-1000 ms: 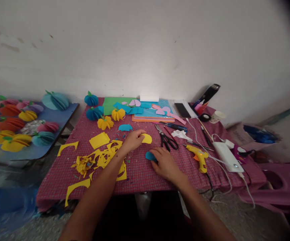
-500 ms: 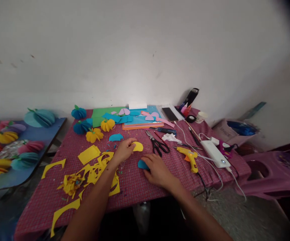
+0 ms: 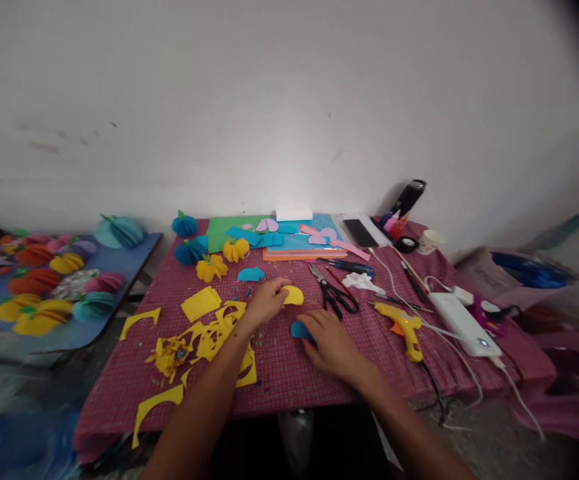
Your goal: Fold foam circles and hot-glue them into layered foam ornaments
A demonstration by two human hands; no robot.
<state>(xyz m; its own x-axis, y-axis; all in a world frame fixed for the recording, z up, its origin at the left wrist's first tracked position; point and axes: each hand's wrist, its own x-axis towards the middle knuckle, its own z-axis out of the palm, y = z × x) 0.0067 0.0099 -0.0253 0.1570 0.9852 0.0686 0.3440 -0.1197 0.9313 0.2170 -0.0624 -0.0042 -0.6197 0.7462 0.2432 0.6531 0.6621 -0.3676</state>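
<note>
My left hand (image 3: 267, 303) is closed, its fingertips pinching the edge of a rounded yellow paper piece (image 3: 294, 295) just over the tablecloth. My right hand (image 3: 330, 341) bends over a blue paper piece (image 3: 299, 329), with thumb and fingers on its right side. Beyond my left hand lies another blue paper piece (image 3: 251, 274). Black-handled scissors (image 3: 333, 297) rest open behind my right hand. To my left are a stack of yellow paper (image 3: 201, 304) and a heap of yellow cut-offs (image 3: 219, 333).
Finished yellow (image 3: 212, 267) and blue paper pumpkins (image 3: 184, 225) stand at the back left. On the right lie a yellow glue gun (image 3: 403, 327), a white power bank (image 3: 462, 325) with cables, and a phone (image 3: 360, 233). A blue side table (image 3: 134, 267) holds more paper pumpkins.
The view has swung to the left, so the table appears further right and more of the side table shows. Both hands keep nearly the same pose with the same paper pieces.
</note>
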